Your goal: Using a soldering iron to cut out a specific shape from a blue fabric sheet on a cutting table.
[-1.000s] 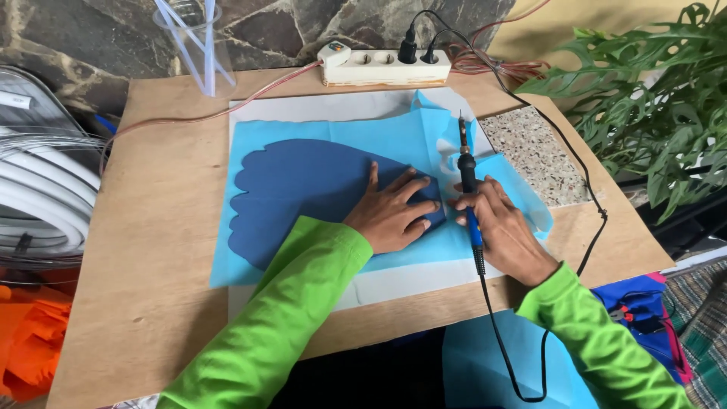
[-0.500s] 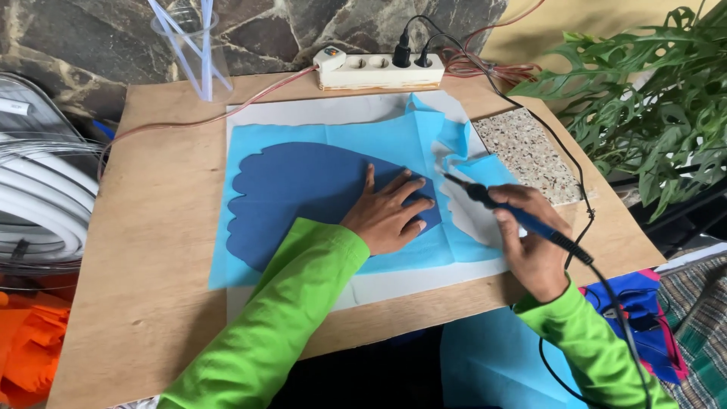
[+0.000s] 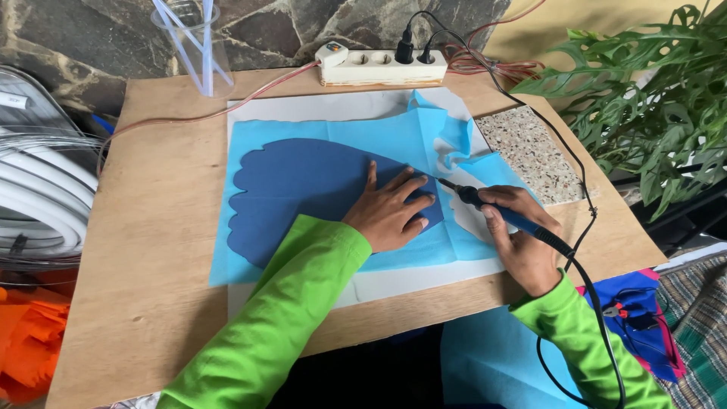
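**Hands working blue sheet material with a corded hot tool**

Left hand (image 3: 392,213) lies flat, fingers spread wide, pressing a dark blue scalloped template (image 3: 303,193) onto a light blue sheet (image 3: 394,140) at the middle of a wooden board (image 3: 159,227). Right hand (image 3: 522,242) is closed around a blue-handled corded tool (image 3: 496,210), its metal tip touching the sheet just beside the template's right point. Behind the sheet sit a white power strip (image 3: 382,67) and a clear cup of straws (image 3: 189,45). A speckled stone tile (image 3: 530,151) lies to the right.
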